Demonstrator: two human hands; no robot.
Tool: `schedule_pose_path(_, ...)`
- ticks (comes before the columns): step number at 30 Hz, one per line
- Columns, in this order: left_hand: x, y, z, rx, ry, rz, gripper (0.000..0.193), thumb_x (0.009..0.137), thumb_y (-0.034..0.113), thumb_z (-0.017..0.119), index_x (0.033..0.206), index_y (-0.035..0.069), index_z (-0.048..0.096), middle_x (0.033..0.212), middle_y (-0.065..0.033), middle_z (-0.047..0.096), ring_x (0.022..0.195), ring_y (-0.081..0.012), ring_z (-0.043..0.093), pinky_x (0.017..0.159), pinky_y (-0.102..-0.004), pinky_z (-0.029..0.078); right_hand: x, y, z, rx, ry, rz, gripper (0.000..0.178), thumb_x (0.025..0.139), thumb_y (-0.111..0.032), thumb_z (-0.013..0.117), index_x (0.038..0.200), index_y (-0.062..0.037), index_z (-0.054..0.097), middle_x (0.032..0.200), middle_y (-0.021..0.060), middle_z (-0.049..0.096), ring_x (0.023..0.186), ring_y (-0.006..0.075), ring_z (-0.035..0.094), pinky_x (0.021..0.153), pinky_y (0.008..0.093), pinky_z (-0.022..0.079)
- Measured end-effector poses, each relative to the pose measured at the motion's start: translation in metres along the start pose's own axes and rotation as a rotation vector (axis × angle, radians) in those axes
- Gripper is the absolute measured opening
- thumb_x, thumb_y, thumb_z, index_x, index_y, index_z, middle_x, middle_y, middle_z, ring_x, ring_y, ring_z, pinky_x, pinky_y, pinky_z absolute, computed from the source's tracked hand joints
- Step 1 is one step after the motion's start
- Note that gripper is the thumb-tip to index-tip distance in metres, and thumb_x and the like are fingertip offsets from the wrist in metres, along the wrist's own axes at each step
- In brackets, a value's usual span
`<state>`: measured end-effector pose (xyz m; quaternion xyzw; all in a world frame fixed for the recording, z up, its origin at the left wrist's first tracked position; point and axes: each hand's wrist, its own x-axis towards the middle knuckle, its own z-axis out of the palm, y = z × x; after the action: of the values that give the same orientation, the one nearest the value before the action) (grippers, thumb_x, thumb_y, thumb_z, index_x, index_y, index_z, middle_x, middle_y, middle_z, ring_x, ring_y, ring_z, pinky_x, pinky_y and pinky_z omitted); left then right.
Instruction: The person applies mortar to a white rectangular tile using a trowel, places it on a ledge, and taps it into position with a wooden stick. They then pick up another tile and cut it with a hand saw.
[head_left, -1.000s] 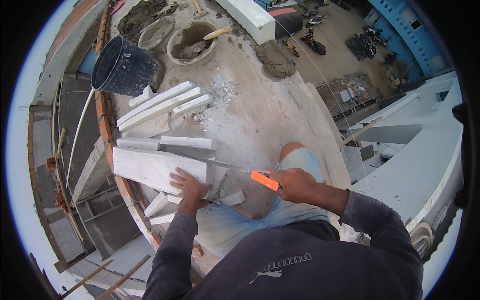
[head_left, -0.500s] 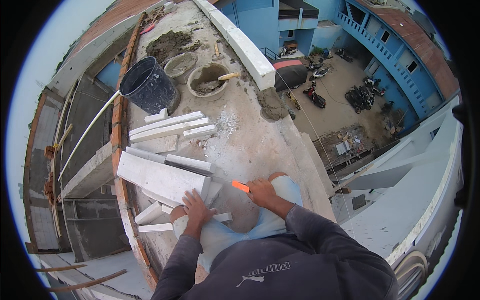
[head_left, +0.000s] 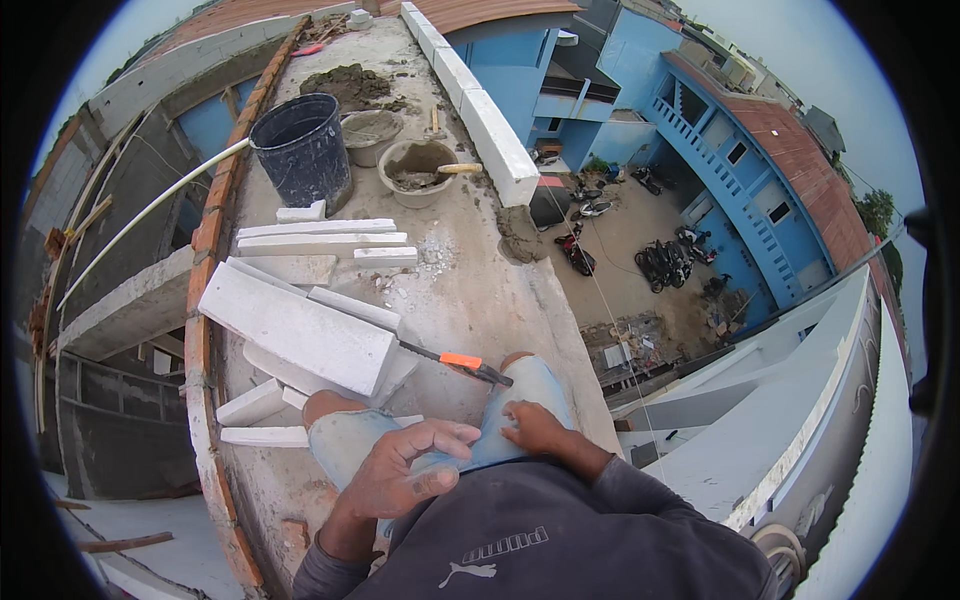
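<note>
My left hand (head_left: 408, 468) is lifted over my left thigh, thumb and fingers apart, with nothing in it. Low over my right thigh, my right hand (head_left: 537, 428) has its fingers loosely bent and free of any tool. Just beyond it lies a saw (head_left: 461, 361) with a black and orange handle; its far end meets the white blocks and the blade is mostly hidden. A large white lightweight block (head_left: 300, 330) slants across smaller pieces to the left. One narrow block strip (head_left: 355, 308) lies along its far side.
Ahead stand a black bucket (head_left: 303, 155) and a mortar tub (head_left: 415, 190) with a wooden-handled tool. White strips (head_left: 320, 243) and crumbs lie nearer. A row of blocks (head_left: 480, 115) edges the right side, above a drop to a courtyard; bricks (head_left: 213, 215) line the left edge.
My right hand has let go of the saw's handle and drawn back to my thigh. My left hand has come off the large block and risen toward me. The view has shifted.
</note>
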<state>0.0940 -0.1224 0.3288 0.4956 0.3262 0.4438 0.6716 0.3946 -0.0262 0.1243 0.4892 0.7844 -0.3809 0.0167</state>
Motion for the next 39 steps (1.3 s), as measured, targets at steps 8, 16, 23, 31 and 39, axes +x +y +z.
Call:
schedule_pose_path(8,0.006,0.14,0.042,-0.208,-0.229,0.467,0.066,0.086,0.059,0.078,0.109,-0.002,0.074,0.132,-0.0259,0.068,0.124,-0.0357,0.068,0.111,-0.0502,0.048,0.017,0.0,0.028,-0.167,0.223,-0.119,0.043,0.091,-0.028,0.078,0.121,-0.0007,0.065,0.115,0.0248,0.072,0.109,0.0448,0.069,0.095,0.0523,0.054)
schedule_pose_path(16,-0.002,0.144,-0.002,-0.13,-0.18,0.555,0.086,0.077,0.084,0.072,0.099,0.001,0.076,0.128,-0.0281,0.069,0.123,-0.0396,0.068,0.111,-0.0565,0.048,0.107,-0.061,0.002,-0.148,0.297,0.143,0.037,0.09,-0.025,0.078,0.116,-0.0015,0.064,0.108,0.0257,0.073,0.108,0.0456,0.07,0.093,0.0527,0.056)
schedule_pose_path(23,-0.047,0.101,-0.08,0.185,0.397,0.419,0.11,0.075,0.098,0.06,0.121,-0.001,0.07,0.138,-0.0253,0.065,0.131,-0.0319,0.062,0.114,-0.0465,0.044,0.174,-0.051,-0.01,-0.129,0.235,0.114,0.036,0.09,-0.028,0.076,0.116,-0.0034,0.068,0.104,0.023,0.075,0.098,0.0467,0.072,0.087,0.0518,0.057)
schedule_pose_path(31,0.01,-0.03,-0.188,0.478,0.724,-0.177,0.056,0.098,0.039,0.078,0.128,-0.007,0.068,0.121,-0.022,0.074,0.118,-0.0291,0.07,0.104,-0.0385,0.053,0.253,-0.064,-0.055,-0.531,-0.165,0.045,0.044,0.09,-0.033,0.076,0.117,0.0019,0.074,0.116,0.0242,0.075,0.112,0.0414,0.072,0.096,0.0486,0.058)
schedule_pose_path(39,0.063,-0.085,-0.257,0.524,0.776,-0.364,0.063,0.096,0.04,0.079,0.129,-0.011,0.066,0.123,-0.0255,0.074,0.116,-0.0305,0.072,0.1,-0.0382,0.056,0.36,-0.123,-0.218,-0.54,-0.063,-0.3,0.048,0.089,-0.034,0.077,0.12,0.0013,0.072,0.12,0.0254,0.074,0.116,0.0425,0.07,0.098,0.0498,0.056)
